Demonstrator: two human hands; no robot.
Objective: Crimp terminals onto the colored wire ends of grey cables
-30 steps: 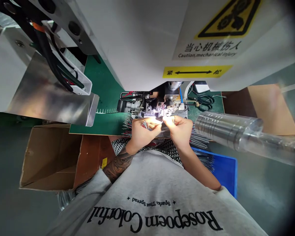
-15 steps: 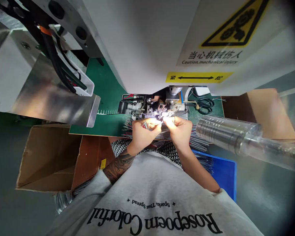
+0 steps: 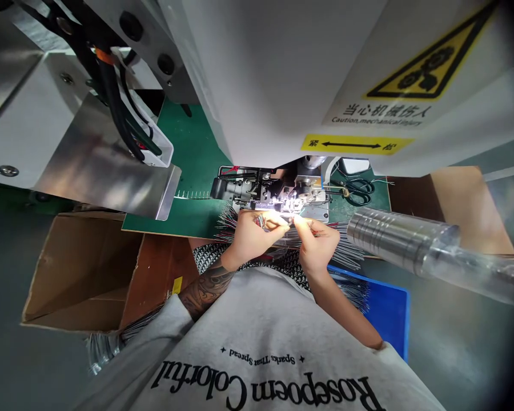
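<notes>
My left hand (image 3: 252, 237) is closed in a pinch in front of the lit machine head (image 3: 282, 197), with thin wires (image 3: 260, 220) showing between its fingers. Close beside it on the right, my right hand (image 3: 319, 245) pinches at the wire ends, and some thin reddish wires show at its curled fingers. The fingertips of both hands nearly meet just below the bright spot. What lies between the tips is too small to make out clearly. Bundles of grey wires (image 3: 346, 254) lie under and beside my hands at the table edge.
A white machine housing (image 3: 282, 85) hangs over the green table (image 3: 188, 142). To the left are a metal plate (image 3: 111, 165) and an open cardboard box (image 3: 81, 268). On the right are a clear cylinder (image 3: 402, 240), a blue bin (image 3: 389, 319) and another box (image 3: 471, 205).
Both hands have drawn back slightly from the machine head toward my body, the right one more. The camera view has shifted a little.
</notes>
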